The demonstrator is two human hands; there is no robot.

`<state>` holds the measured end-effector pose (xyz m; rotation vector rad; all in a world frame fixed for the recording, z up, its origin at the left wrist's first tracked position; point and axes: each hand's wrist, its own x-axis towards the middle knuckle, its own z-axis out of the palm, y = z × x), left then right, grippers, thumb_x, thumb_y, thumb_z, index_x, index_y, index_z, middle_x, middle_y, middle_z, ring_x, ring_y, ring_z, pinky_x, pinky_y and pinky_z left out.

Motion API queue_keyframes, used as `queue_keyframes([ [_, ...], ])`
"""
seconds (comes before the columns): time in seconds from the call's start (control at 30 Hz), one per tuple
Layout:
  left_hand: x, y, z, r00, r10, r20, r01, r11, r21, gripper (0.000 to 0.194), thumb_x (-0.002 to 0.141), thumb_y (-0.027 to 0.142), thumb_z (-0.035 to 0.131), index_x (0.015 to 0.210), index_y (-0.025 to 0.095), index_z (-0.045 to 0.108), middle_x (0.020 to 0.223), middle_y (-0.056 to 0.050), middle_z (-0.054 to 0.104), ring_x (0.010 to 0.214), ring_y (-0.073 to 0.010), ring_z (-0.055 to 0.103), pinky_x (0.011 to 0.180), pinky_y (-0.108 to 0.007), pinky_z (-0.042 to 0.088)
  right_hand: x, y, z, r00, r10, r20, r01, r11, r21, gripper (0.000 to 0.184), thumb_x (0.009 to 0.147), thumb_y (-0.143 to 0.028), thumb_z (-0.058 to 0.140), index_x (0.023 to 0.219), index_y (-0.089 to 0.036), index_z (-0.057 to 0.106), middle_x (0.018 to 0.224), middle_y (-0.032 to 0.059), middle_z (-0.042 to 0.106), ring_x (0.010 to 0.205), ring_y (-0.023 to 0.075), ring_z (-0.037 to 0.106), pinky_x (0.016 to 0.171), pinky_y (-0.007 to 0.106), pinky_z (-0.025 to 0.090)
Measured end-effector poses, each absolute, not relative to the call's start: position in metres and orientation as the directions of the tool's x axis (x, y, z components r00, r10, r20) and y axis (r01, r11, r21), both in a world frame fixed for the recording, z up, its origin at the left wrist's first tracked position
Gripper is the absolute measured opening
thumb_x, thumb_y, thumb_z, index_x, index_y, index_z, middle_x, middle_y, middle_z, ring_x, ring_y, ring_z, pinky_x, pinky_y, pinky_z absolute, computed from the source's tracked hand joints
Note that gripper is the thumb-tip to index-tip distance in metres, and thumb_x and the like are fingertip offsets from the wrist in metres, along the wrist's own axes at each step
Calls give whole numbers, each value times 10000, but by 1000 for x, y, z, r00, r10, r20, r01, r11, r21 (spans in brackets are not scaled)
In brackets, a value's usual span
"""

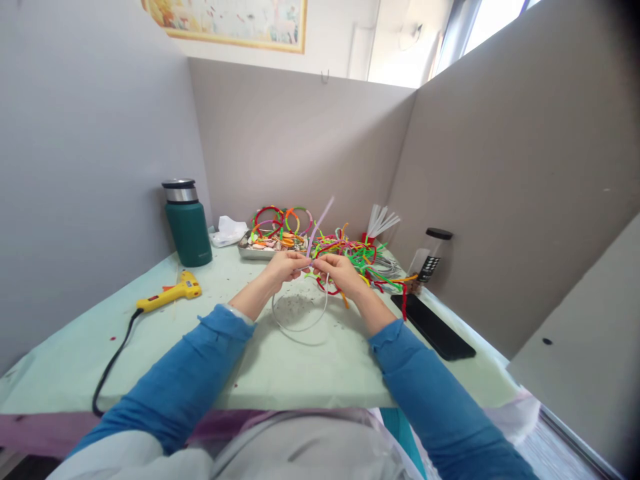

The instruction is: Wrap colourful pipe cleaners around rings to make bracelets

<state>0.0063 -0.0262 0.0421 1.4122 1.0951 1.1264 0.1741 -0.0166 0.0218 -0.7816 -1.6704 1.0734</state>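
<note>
Above the middle of the table, a thin white ring point(303, 330) hangs down from between my two hands. A light purple pipe cleaner point(319, 228) sticks up from the same spot, its free end leaning to the right. My left hand point(286, 268) pinches the ring at its top left, where the purple strand meets it. Close beside it, my right hand point(336, 270) has its thumb and fingers closed on the ring and strand too. The fingertips nearly touch and cover the join, so how the strand is wrapped there cannot be made out.
Behind my hands lie a metal tray point(257, 254) of small pieces, finished colourful rings point(269, 220) and a heap of pipe cleaners point(365, 255). A yellow glue gun point(173, 293) and green bottle point(188, 227) stand left; a black phone point(433, 327) and clear bottle point(431, 257) are right.
</note>
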Motion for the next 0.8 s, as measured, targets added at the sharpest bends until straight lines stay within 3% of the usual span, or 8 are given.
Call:
queue_keyframes([
  [0.2,7,-26,38,168,977,132,46,-141,989,360,563,369,737,761,164,518,607,-15,624,417,-46,427,410,-174,228,170,-21,22,-312,861,402,-6,421,-907,274,657,-415,682,707,-152,622,627,0,611,484,74,454,459,207,343],
  [0.47,12,-31,42,204,917,342,89,-365,927,298,637,359,675,804,133,575,625,-14,617,431,-49,419,429,-195,312,170,-18,21,-256,875,410,-18,420,-907,279,663,-422,669,716,-153,622,598,-6,588,454,73,427,434,213,319],
  [0.8,10,-22,32,226,760,610,419,-641,643,274,726,281,606,968,169,667,794,-44,680,653,-118,574,603,-217,431,173,-14,22,-229,885,406,-94,395,-914,312,634,-449,689,672,-151,605,615,7,601,466,79,448,451,218,360],
])
